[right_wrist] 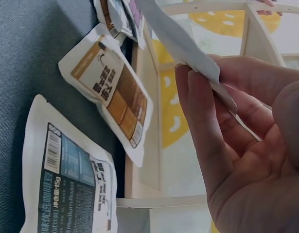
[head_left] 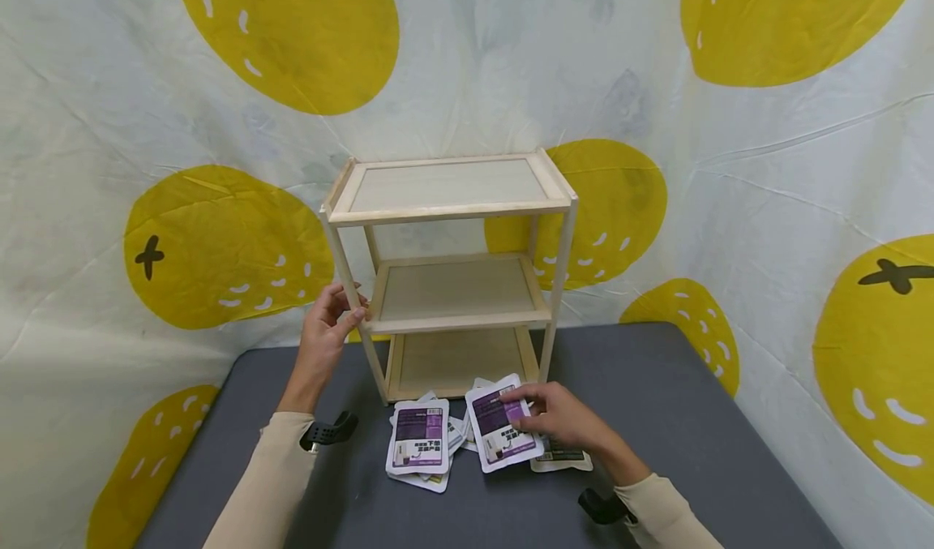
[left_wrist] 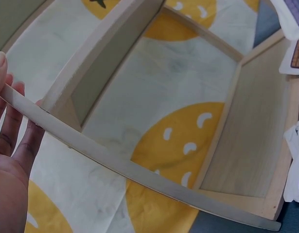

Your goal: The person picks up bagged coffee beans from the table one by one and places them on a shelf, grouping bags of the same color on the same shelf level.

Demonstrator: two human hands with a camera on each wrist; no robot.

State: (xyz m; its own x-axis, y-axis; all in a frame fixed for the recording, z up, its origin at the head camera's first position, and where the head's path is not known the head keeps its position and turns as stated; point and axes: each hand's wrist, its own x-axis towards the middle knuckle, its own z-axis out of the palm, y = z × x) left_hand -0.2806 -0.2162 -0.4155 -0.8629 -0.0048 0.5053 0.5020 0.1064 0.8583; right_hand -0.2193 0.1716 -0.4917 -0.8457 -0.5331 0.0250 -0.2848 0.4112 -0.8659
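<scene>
A three-tier pale wooden shelf (head_left: 452,323) stands on the grey table. My left hand (head_left: 324,340) grips its left front post (left_wrist: 115,165) at about middle-tier height, thumb on one side and fingers on the other. Between thumb and fingers, my right hand (head_left: 565,421) pinches a white coffee packet with a purple label (head_left: 499,429), lifted in front of the bottom tier; it appears edge-on in the right wrist view. Below it lie a brown-labelled packet (right_wrist: 113,82) and a blue-and-black one (right_wrist: 71,170) reading "Medium Roast". Left of these sits a loose pile of packets (head_left: 419,439), purple label uppermost.
A white cloth with yellow fruit prints (head_left: 467,62) hangs behind and beside the table (head_left: 657,419). The shelf's top tier (head_left: 448,186) has raised side rims. Dark bands (head_left: 330,431) circle both wrists.
</scene>
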